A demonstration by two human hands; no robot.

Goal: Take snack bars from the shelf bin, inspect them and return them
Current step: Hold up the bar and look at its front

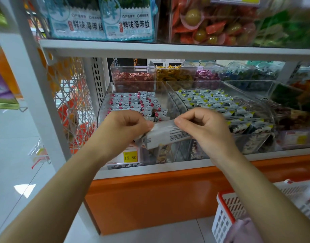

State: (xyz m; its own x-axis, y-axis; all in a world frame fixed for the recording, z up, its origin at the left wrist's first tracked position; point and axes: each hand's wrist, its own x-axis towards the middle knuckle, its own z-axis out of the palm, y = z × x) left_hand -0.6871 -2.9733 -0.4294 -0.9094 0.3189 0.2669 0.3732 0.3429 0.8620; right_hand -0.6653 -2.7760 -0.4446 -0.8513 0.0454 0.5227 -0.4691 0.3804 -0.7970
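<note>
Left hand [128,123] and right hand [201,125] each pinch an end of the white printed foil snack bar [165,135] above the clear plastic shelf bin [105,100]; thin fingertip hold could slip and drop it.

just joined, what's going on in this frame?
A person stands at a shop shelf holding one snack bar with both hands: the left hand pinches its left end, the right hand pinches its upper edge further right. The fine-print side faces the camera, so it looks like inspection. It is held in front of the clear bin of red-and-white wrapped bars, not yet returned. A red-and-white basket sits lower right.
</note>
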